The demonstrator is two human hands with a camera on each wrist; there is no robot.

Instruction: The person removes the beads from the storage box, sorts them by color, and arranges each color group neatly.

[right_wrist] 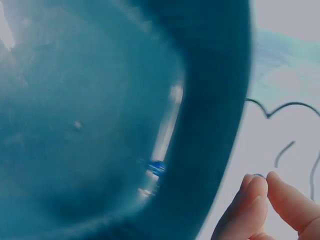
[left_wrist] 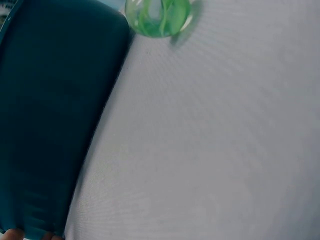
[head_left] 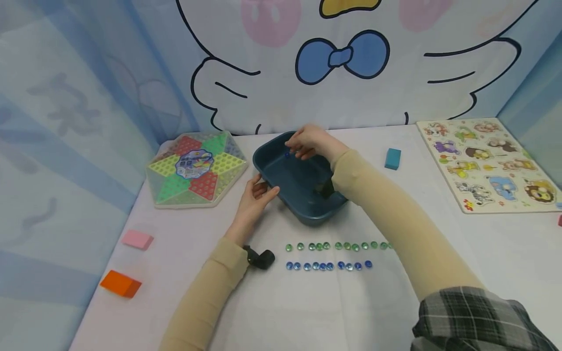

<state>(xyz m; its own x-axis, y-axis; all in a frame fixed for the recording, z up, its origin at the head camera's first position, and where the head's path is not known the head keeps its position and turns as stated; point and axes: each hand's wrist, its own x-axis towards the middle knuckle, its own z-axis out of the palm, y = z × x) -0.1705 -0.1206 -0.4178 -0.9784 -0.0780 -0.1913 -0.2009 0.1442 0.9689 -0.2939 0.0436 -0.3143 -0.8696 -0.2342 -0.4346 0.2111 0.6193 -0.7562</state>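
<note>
A dark teal plastic basin [head_left: 303, 185] stands at the back middle of the table. My left hand [head_left: 254, 197] holds its left side, with fingertips [left_wrist: 14, 234] on the wall. Above the basin's far left end, my right hand [head_left: 311, 141] pinches a small marble [right_wrist: 258, 175] between thumb and fingers; only its bluish edge shows. One blue marble [right_wrist: 157, 167] lies inside the basin, at the end wall. In front of the basin run a row of green marbles [head_left: 319, 246] and a row of blue marbles [head_left: 323, 266]; my right sleeve meets the green row's right end.
A hexagonal patterned box [head_left: 175, 192] lies left of the basin. Pink [head_left: 137, 240] and orange blocks [head_left: 120, 283] lie near the left edge. On the right are a teal block [head_left: 392, 159] and an animal puzzle board [head_left: 487, 165]. A printed curtain [head_left: 342, 102] hangs behind the table.
</note>
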